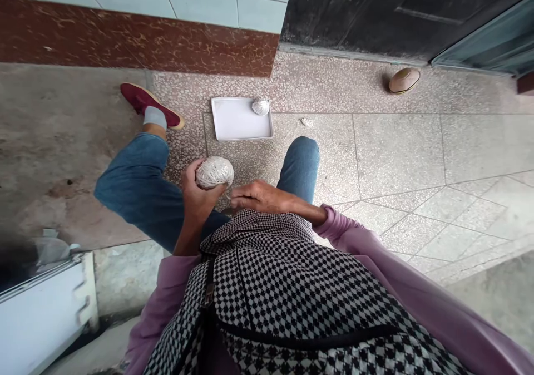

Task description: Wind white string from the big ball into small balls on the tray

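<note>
Ball of whitish twine (214, 172): oval, tightly wound, rough fibrous surface. Held in left hand (195, 194), fingers clamped round near side, just left-fwd of right hand (258, 197). Right hand: palm down, fingers bunched together over checkered fabric bag (271, 286); underside hidden, so grip on any strand cannot be told. Beyond both hands, on speckled terrazzo floor (396, 152): flat rect. white tray (237, 122) w/ small crumpled wad (261, 107) in far-right corner. Far left: red shoe (144, 101).
</note>
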### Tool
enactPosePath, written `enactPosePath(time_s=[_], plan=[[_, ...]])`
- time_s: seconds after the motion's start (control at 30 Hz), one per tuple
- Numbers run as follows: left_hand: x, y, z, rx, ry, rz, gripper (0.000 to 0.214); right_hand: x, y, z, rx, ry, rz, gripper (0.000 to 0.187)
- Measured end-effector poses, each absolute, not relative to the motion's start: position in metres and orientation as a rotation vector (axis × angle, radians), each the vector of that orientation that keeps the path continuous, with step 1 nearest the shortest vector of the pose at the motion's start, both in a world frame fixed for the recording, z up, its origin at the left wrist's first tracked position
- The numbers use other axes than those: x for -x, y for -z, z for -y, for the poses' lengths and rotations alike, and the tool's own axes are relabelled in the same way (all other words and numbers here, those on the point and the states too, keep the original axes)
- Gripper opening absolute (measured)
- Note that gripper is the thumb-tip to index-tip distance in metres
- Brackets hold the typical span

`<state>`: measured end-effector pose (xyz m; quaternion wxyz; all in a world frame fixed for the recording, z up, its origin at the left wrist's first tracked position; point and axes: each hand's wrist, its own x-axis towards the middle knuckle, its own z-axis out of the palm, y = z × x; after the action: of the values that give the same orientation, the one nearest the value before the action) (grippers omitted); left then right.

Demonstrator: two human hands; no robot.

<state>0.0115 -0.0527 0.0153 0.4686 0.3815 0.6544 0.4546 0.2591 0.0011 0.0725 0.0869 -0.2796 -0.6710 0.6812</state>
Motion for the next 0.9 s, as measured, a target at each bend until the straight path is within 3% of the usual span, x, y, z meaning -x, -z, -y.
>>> enactPosePath(time_s=[0.13, 0.27, 0.43, 0.6, 0.67, 0.8, 0.9], plan=[[-0.018, -0.019, 0.061, -0.893, -0.952, -1.594, 0.085, -0.263, -0.071, -0.042, 0.943, -1.816, 1.93, 0.043], [-0.025, -0.031, 0.068, -0.72, -0.902, -1.327, 0.089, -0.254, -0.03, -0.062, 0.873, -1.928, 1.634, 0.058], [-0.024, -0.032, 0.074, -0.721, -0.951, -1.146, 0.114, -0.239, 0.005, -0.043, 0.945, -2.047, 1.329, 0.067], [-0.021, -0.027, 0.078, -0.868, -0.815, -1.099, 0.132, -0.233, 0.013, -0.028, 1.012, -2.11, 1.293, 0.06], [-0.022, -0.026, 0.078, -0.839, -0.835, -1.121, 0.125, -0.233, 0.015, -0.026, 1.115, -2.112, 1.304, 0.056], [-0.024, -0.025, 0.069, -0.507, -1.013, -1.189, 0.087, -0.235, 0.013, -0.019, 1.241, -2.061, 1.412, 0.055], [-0.022, -0.018, 0.061, -0.413, -1.076, -1.319, 0.085, -0.235, 0.009, -0.011, 1.277, -1.924, 1.603, 0.05]])
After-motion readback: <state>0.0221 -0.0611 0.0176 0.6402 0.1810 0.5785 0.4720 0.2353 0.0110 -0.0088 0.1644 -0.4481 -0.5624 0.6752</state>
